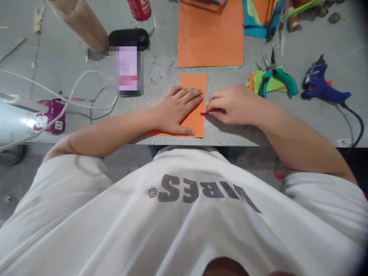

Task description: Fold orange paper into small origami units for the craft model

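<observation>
An orange sheet of paper point(198, 124) lies near the table's front edge. My left hand point(176, 109) rests flat on it with the fingers spread, covering its left part. Just past the sheet's right edge, my right hand point(230, 105) pinches a small pink object point(203, 112), whose tip reaches onto the paper. Most of that object is hidden by my fingers, so I cannot make out what it is.
Behind lies a stack of orange sheets point(211, 38). Teal-handled pliers point(287, 82) on paper scraps and a blue glue gun point(323, 84) are at right. Left are a phone point(128, 71), a purple power adapter point(51, 115), white cables, a cardboard tube point(80, 25) and a bottle point(140, 9).
</observation>
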Available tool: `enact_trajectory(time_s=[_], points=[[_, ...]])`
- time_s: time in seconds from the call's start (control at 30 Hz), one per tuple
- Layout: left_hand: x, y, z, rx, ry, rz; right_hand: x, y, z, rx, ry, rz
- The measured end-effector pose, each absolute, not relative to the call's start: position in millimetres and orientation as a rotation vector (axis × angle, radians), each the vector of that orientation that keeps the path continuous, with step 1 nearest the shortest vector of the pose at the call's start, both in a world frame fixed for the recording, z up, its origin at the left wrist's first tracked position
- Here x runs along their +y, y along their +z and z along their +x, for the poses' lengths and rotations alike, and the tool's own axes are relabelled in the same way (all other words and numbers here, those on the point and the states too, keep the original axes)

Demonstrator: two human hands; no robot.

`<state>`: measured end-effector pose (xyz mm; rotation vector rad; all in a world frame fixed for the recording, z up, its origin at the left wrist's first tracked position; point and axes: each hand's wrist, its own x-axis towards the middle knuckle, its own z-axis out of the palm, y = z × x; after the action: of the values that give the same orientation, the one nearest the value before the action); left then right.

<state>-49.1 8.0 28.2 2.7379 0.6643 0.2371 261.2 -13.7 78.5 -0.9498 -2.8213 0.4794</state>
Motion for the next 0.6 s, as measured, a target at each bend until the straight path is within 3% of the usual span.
enact_trajectory(time_s=[0.6], points=[[15,12,-48,0.684,0.128,2.765,-16,71,254,-2.882,0.403,-0.545]])
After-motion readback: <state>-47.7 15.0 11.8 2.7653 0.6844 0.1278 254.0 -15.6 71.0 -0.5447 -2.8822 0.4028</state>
